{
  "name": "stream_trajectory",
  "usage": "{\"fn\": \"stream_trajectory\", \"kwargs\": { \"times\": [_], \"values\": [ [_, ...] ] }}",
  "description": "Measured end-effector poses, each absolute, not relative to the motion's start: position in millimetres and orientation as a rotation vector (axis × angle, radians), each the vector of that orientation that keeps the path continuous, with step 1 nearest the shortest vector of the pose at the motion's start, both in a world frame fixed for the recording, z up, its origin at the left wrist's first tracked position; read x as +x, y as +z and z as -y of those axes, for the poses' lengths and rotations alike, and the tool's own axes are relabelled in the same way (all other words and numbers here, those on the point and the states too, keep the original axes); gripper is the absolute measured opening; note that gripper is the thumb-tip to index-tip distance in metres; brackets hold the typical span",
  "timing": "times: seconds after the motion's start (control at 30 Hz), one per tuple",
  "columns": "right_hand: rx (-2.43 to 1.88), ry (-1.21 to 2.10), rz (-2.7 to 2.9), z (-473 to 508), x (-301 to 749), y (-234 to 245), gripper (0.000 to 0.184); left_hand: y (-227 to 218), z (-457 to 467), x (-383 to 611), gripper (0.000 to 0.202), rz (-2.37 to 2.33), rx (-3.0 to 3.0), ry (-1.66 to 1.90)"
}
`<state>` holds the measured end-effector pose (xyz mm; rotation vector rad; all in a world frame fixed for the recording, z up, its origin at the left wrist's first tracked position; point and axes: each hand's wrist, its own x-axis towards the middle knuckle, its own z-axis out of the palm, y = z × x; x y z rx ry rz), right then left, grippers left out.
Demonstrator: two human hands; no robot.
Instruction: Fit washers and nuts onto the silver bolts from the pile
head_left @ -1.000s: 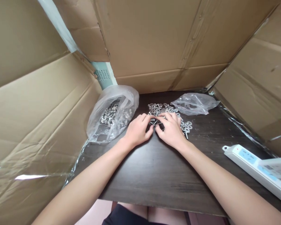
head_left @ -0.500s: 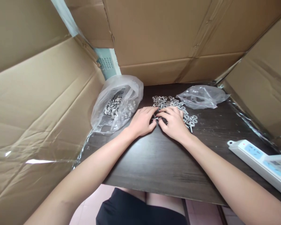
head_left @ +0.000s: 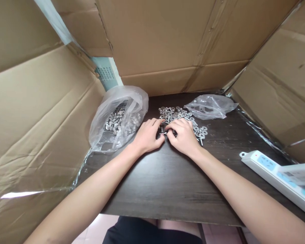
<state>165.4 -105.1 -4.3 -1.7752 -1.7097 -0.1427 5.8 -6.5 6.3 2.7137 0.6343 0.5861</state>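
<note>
My left hand [head_left: 148,136] and my right hand [head_left: 182,136] meet just in front of a pile of metal hardware [head_left: 171,112]. Between their fingertips lies a small silver bolt [head_left: 163,133]. Left thumb and bent fingers close about one end of it, while the right thumb and forefinger close at the other; the exact contact is partly hidden. The pile mixes bolts, nuts and flat washers [head_left: 202,131], and some of it is covered by my right hand. Beside my left hand an open clear plastic bag [head_left: 139,98] holds many silver bolts [head_left: 115,122].
A flattened clear plastic bag [head_left: 213,106] lies behind the pile to the right. At the right edge a white power strip [head_left: 264,169] rests on the dark wooden table [head_left: 162,186]. Cardboard walls [head_left: 157,37] enclose the back and both sides.
The whole view has shifted, so everything sits slightly further left and lower. My hands stay at the pile around the small bolt, with only slight finger movement.
</note>
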Motion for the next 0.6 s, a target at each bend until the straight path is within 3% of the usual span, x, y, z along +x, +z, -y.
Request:
{"fn": "stream_trajectory", "kwargs": {
  "times": [0.23, 0.43, 0.6],
  "values": [
    [-1.979, -0.111, 1.875, 96.8, 163.0, 0.8, 0.050, 2.4, 4.3, 7.9, 0.063, -0.745, 2.646, 0.600],
    [-1.933, -0.107, 2.010, 95.9, 165.4, -2.3, 0.045, 2.4, 4.7, 9.1, 0.067, -0.808, 2.643, 0.463],
    [-1.729, -0.053, 2.039, 97.4, 166.5, -4.6, 0.039, 0.4, 2.3, 8.7, 0.058, -0.768, 2.650, 0.481]
  ]
}}
